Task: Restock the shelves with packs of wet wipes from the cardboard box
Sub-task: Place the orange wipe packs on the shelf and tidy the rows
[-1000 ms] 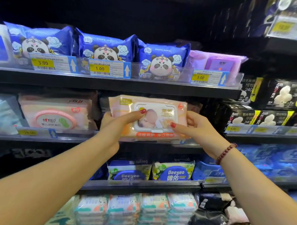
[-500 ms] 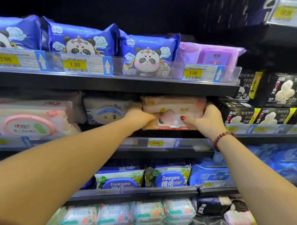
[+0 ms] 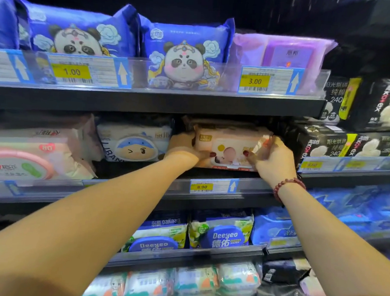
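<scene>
Seating pink pack (image 3: 231, 141) above and behind 8.90 tag (image 3: 202, 186): left hand (image 3: 184, 147) and right hand (image 3: 275, 161) grip its ends, fingers curled round. Risk: tight gap under upper shelf (image 3: 158, 102) may snag pack; early release lets it topple forward.

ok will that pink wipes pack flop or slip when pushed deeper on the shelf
Probably not floppy: the pink pack holds its block shape between the left hand and right hand. Its glossy film likely slides easily on the shelf. The flip lid should stiffen the front.
</scene>
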